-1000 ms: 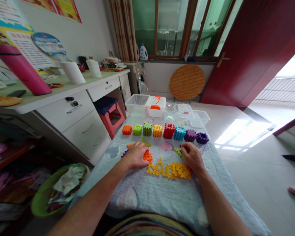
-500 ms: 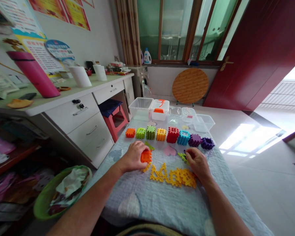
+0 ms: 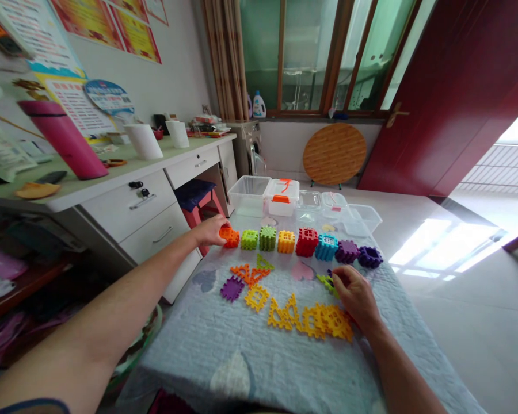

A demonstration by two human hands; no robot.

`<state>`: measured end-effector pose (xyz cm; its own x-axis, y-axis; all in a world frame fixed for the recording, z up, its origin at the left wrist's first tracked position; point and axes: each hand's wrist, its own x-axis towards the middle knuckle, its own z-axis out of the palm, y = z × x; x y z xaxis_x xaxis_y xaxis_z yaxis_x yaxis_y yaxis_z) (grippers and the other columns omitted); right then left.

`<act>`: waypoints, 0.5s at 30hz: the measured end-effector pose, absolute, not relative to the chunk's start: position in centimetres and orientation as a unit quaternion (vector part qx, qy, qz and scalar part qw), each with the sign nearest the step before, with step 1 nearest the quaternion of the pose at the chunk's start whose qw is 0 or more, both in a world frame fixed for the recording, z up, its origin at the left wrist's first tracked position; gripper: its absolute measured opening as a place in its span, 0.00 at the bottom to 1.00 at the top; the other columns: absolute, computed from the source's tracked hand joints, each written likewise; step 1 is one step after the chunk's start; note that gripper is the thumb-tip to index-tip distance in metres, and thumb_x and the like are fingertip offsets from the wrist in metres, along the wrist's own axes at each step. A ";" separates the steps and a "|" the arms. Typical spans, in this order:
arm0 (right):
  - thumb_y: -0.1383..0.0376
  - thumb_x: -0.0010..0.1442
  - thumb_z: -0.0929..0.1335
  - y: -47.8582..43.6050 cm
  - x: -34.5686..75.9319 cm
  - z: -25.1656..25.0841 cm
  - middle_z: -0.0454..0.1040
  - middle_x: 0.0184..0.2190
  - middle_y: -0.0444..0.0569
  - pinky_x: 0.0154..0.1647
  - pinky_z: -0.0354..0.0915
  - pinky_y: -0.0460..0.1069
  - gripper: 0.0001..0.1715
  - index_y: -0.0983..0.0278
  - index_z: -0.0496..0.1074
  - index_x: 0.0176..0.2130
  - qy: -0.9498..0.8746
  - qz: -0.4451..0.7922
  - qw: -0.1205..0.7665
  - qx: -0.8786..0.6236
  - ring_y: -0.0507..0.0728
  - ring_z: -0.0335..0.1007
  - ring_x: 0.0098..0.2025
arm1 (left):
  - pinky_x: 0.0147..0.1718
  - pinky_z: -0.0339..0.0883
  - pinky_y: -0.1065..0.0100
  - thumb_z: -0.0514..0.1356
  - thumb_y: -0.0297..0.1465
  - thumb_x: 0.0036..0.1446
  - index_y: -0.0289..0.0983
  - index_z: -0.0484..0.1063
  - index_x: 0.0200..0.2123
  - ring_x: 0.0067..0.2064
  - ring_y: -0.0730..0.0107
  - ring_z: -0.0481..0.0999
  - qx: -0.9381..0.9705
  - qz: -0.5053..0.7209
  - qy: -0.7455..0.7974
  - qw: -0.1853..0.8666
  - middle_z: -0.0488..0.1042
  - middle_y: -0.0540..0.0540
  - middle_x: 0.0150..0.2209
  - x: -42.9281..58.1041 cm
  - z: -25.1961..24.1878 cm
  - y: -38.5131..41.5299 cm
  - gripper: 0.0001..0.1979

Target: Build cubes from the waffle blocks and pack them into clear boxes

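Writing, head view: print on wall poster [image 3: 84, 113] and oval fan [image 3: 109, 96], left of and beyond left hand [image 3: 214, 230]; too small to read. Detergent bottle [image 3: 259, 106] label also illegible.
Left hand: fingers and thumb clamped on orange block [image 3: 231, 237], at its left side.
Right hand [image 3: 356, 292]: fingers bent, tips at light-green tile [image 3: 326, 281]; can't tell whether pinched on it.
Block row: rightward from left hand, notched-edge plastic; red block [image 3: 306, 242] and blue block [image 3: 327, 247] have lattice faces.
Loose tiles: nearer than left hand, orange triangular tiles [image 3: 249, 276], flat purple square tile [image 3: 232, 288]; yellow tiles [image 3: 312, 320] overlap just left of right hand.
Cloth: quilted-looking blue tablecloth [image 3: 190, 351] under both hands.
Bins: clear plastic bins [image 3: 247, 202] beyond the row.
Hidden: orange block's left side, behind fingers; light-green tile's near end, behind right hand.
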<state>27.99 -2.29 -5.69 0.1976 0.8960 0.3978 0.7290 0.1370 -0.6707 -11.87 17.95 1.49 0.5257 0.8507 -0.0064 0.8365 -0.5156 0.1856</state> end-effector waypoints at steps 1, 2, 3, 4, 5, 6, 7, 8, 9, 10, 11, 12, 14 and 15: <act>0.60 0.57 0.63 -2.3 28.0 -5.7 0.73 0.28 0.47 0.32 0.63 0.49 0.11 0.63 0.72 0.31 -0.625 0.098 0.420 -0.650 0.55 0.67 0.29 | 0.45 0.66 0.66 0.61 0.33 0.37 0.34 0.72 0.43 0.42 0.61 0.72 0.873 0.032 0.479 0.090 0.68 0.45 0.40 -11.7 1.5 18.3 0.24; 0.60 0.57 0.63 -2.3 28.0 -5.8 0.73 0.28 0.47 0.32 0.63 0.49 0.11 0.63 0.72 0.31 -0.625 0.098 0.420 -0.651 0.55 0.67 0.29 | 0.45 0.66 0.67 0.61 0.33 0.37 0.34 0.72 0.43 0.42 0.60 0.72 0.876 0.023 0.473 0.098 0.68 0.45 0.40 -11.5 1.4 18.6 0.24; 0.60 0.57 0.63 -2.3 28.0 -5.8 0.73 0.28 0.47 0.32 0.63 0.49 0.11 0.63 0.72 0.30 -0.625 0.098 0.419 -0.651 0.55 0.67 0.29 | 0.44 0.66 0.67 0.61 0.33 0.37 0.34 0.72 0.43 0.42 0.60 0.72 0.878 0.016 0.468 0.105 0.68 0.45 0.40 -11.3 1.4 18.9 0.24; 0.60 0.57 0.63 -2.3 28.0 -5.9 0.73 0.28 0.47 0.32 0.63 0.49 0.11 0.63 0.72 0.30 -0.626 0.097 0.418 -0.652 0.55 0.67 0.29 | 0.44 0.66 0.67 0.61 0.33 0.37 0.34 0.72 0.43 0.43 0.60 0.72 0.879 0.011 0.465 0.111 0.68 0.45 0.40 -11.2 1.3 19.2 0.24; 0.60 0.57 0.63 -2.2 28.0 -6.0 0.73 0.28 0.47 0.32 0.63 0.49 0.11 0.63 0.72 0.30 -0.627 0.098 0.416 -0.652 0.55 0.67 0.29 | 0.44 0.66 0.68 0.61 0.33 0.37 0.34 0.72 0.43 0.43 0.61 0.72 0.879 0.006 0.463 0.115 0.68 0.45 0.40 -11.1 1.2 19.5 0.25; 0.60 0.57 0.63 -2.2 28.0 -6.0 0.73 0.28 0.47 0.32 0.63 0.49 0.11 0.63 0.71 0.30 -0.628 0.098 0.415 -0.652 0.55 0.67 0.29 | 0.44 0.66 0.68 0.61 0.32 0.37 0.34 0.72 0.43 0.43 0.61 0.72 0.879 0.003 0.461 0.119 0.68 0.45 0.41 -11.0 1.0 19.8 0.25; 0.61 0.58 0.63 -2.2 28.1 -6.1 0.73 0.28 0.47 0.32 0.63 0.49 0.11 0.63 0.71 0.30 -0.629 0.098 0.413 -0.652 0.55 0.68 0.29 | 0.44 0.66 0.68 0.61 0.32 0.37 0.34 0.72 0.43 0.43 0.61 0.72 0.880 0.000 0.460 0.122 0.68 0.45 0.41 -11.0 0.8 20.0 0.25; 0.61 0.58 0.63 -2.2 28.1 -6.2 0.73 0.28 0.47 0.33 0.63 0.49 0.11 0.63 0.71 0.31 -0.629 0.097 0.412 -0.653 0.55 0.68 0.29 | 0.45 0.66 0.68 0.61 0.32 0.36 0.34 0.72 0.43 0.43 0.61 0.72 0.881 -0.001 0.457 0.124 0.68 0.45 0.41 -11.0 0.6 20.2 0.25; 0.61 0.58 0.63 -2.2 28.1 -6.3 0.73 0.28 0.47 0.33 0.63 0.49 0.11 0.63 0.71 0.31 -0.629 0.096 0.411 -0.653 0.55 0.68 0.29 | 0.45 0.66 0.68 0.61 0.32 0.37 0.34 0.72 0.43 0.43 0.61 0.72 0.882 -0.003 0.454 0.126 0.69 0.45 0.41 -11.0 0.5 20.4 0.25; 0.61 0.58 0.63 -2.2 28.2 -6.3 0.73 0.29 0.47 0.33 0.63 0.49 0.10 0.63 0.72 0.31 -0.629 0.095 0.410 -0.654 0.55 0.67 0.29 | 0.45 0.66 0.67 0.61 0.32 0.37 0.34 0.72 0.44 0.43 0.61 0.72 0.883 -0.005 0.452 0.128 0.69 0.45 0.42 -11.0 0.3 20.6 0.25; 0.61 0.58 0.63 -2.1 28.2 -6.4 0.73 0.28 0.47 0.33 0.63 0.49 0.10 0.63 0.72 0.31 -0.629 0.095 0.409 -0.654 0.55 0.68 0.29 | 0.46 0.66 0.67 0.61 0.31 0.36 0.34 0.72 0.44 0.44 0.61 0.72 0.883 -0.006 0.451 0.130 0.69 0.44 0.42 -11.1 0.1 20.6 0.26; 0.61 0.58 0.63 -2.1 28.2 -6.4 0.73 0.28 0.47 0.33 0.63 0.49 0.10 0.63 0.71 0.31 -0.629 0.095 0.409 -0.654 0.55 0.68 0.30 | 0.46 0.66 0.66 0.61 0.31 0.36 0.35 0.71 0.45 0.44 0.60 0.72 0.883 -0.008 0.451 0.132 0.69 0.44 0.43 -11.1 -0.1 20.7 0.27; 0.61 0.58 0.63 -2.1 28.2 -6.4 0.73 0.28 0.47 0.34 0.63 0.50 0.10 0.63 0.71 0.31 -0.630 0.096 0.409 -0.653 0.55 0.68 0.30 | 0.49 0.65 0.64 0.63 0.30 0.34 0.35 0.69 0.49 0.48 0.57 0.72 0.882 -0.009 0.453 0.133 0.69 0.42 0.46 -11.2 -0.4 20.7 0.32; 0.61 0.58 0.63 -2.1 28.2 -6.4 0.73 0.28 0.47 0.34 0.63 0.50 0.10 0.63 0.71 0.31 -0.630 0.096 0.409 -0.653 0.55 0.68 0.30 | 0.51 0.64 0.63 0.63 0.30 0.34 0.34 0.67 0.51 0.50 0.55 0.71 0.881 -0.006 0.454 0.135 0.69 0.40 0.49 -11.2 -0.5 20.6 0.35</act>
<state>28.23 -2.11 -6.37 0.1880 0.9014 0.3899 0.7438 0.1286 -0.6559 -11.18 20.61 -0.50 0.5878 0.7978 -0.1343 0.8013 -0.5513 0.2325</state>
